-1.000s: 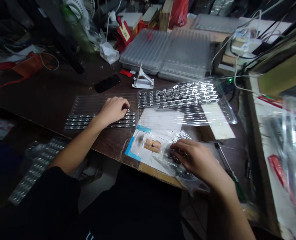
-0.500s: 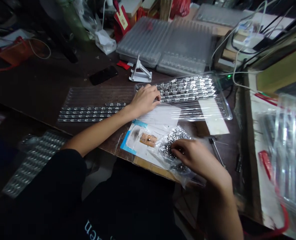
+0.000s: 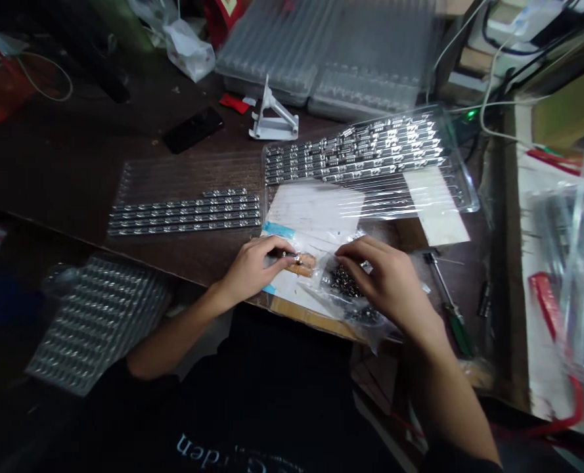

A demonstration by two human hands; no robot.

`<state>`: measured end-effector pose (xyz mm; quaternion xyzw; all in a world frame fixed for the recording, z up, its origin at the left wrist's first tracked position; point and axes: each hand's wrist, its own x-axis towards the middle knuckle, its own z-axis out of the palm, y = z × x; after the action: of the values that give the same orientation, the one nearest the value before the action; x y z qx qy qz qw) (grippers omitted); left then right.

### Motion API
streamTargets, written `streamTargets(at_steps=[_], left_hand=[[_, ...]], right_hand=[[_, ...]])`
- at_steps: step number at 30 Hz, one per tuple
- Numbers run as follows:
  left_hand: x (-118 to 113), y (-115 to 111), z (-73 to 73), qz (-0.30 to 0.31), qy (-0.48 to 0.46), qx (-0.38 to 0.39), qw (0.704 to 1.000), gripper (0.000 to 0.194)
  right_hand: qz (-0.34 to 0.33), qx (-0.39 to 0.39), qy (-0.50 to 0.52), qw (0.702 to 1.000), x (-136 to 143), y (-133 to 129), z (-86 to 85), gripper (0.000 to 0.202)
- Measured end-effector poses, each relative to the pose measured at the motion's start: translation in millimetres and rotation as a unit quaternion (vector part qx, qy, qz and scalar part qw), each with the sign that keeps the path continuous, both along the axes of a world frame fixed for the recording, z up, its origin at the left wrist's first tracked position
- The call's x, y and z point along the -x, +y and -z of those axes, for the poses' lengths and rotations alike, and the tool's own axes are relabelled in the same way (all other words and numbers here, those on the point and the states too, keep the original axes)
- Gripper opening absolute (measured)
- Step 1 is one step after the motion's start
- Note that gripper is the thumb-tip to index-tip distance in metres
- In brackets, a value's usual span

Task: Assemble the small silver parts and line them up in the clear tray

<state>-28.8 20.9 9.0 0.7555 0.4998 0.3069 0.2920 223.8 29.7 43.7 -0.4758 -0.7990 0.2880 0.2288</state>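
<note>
My left hand (image 3: pixel 256 266) pinches a small metal connector (image 3: pixel 290 255) over an orange-brown block (image 3: pixel 303 265) on a white board with blue edges. To its right, my right hand (image 3: pixel 387 269) is closed at the fingertips beside a plastic bag of small metal parts (image 3: pixel 345 282); what it holds is too small to make out. A clear tray with rows of metal connectors (image 3: pixel 360 154) lies behind the hands. Another clear tray (image 3: pixel 188 213) on the left has connectors in its front rows.
A black phone (image 3: pixel 193 130) and a white stand (image 3: pixel 273 118) lie behind the trays. Stacked clear trays (image 3: pixel 276 49) stand farther back. A green-handled screwdriver (image 3: pixel 458 328) lies right of my right hand. Filled trays (image 3: pixel 94 322) sit low at the left.
My left hand has come from the right-hand tray down to the orange-brown block, with a connector in its fingers. My right hand has shifted slightly up at the bag. The view has shifted.
</note>
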Motion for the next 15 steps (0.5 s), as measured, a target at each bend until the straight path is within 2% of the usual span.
streamTargets(at_steps=[3,7,15], left_hand=[[-1,0,6.0,0.011,-0.002,-0.016,1.0,0.006],[-2,2,5.2,0.027,-0.008,-0.032,0.999,0.008],[-1,0,7.6,0.031,0.015,-0.025,0.999,0.004]], right_hand=[[0.007,-0.001,0.013,1.0,9,-1,4.1,0.022],[-0.005,-0.007,0.014,1.0,19,-3,12.0,0.02],[-0.013,-0.007,-0.075,0.997,36,-8,21.9,0.018]])
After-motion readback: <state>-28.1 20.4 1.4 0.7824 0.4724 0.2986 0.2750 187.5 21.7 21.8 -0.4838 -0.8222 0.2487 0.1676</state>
